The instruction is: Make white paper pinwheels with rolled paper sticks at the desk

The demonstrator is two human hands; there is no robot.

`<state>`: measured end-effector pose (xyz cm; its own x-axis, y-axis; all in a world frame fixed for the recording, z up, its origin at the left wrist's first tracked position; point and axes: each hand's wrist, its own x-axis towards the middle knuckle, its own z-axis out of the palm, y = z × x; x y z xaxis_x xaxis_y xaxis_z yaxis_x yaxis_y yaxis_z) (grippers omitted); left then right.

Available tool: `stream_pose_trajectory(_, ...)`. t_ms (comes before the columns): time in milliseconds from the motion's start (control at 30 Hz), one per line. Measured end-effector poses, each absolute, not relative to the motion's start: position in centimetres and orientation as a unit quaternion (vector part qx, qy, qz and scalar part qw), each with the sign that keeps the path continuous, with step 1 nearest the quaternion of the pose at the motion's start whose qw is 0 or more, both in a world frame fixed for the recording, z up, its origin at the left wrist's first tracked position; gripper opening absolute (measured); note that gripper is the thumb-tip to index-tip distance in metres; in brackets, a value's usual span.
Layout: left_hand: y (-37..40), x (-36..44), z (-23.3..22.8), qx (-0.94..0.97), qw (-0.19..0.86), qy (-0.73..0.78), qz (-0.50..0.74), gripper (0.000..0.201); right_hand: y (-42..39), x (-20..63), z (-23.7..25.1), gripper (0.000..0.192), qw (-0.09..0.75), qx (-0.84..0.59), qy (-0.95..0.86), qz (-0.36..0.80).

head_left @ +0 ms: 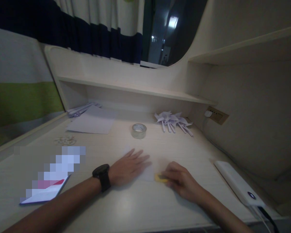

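Observation:
My left hand (128, 166) lies flat, fingers spread, pressing down on a white sheet of paper (147, 171) on the desk. A black watch (102, 176) sits on that wrist. My right hand (180, 181) rests just right of it, fingers curled around a small yellow object (160, 178) that touches the paper's near edge. What the yellow object is cannot be told.
A roll of clear tape (138, 130) stands behind the hands. Folded paper pinwheels (173, 121) lie at the back right, loose sheets (92, 121) at the back left. A white power bank (239, 186) with a cable lies at the right; a booklet (45, 194) at the left.

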<state>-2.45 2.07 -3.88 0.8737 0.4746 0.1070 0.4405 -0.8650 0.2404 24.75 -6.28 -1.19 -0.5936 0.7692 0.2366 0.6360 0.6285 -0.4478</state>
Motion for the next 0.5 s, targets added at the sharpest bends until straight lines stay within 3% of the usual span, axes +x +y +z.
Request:
stream_pose_trajectory(167,1.76,-2.49,-4.02,0.963,0.094,0.233,0.099,0.045,-6.16,24.53,-1.45,0.019,0.210,-0.416,-0.875,0.132)
stream_pose_trajectory(500,2.10,-2.51,-4.39,0.961,0.107,0.234,0.102,0.044,-6.39,25.14,-1.71,0.025,0.222,-0.394,-0.876,0.167)
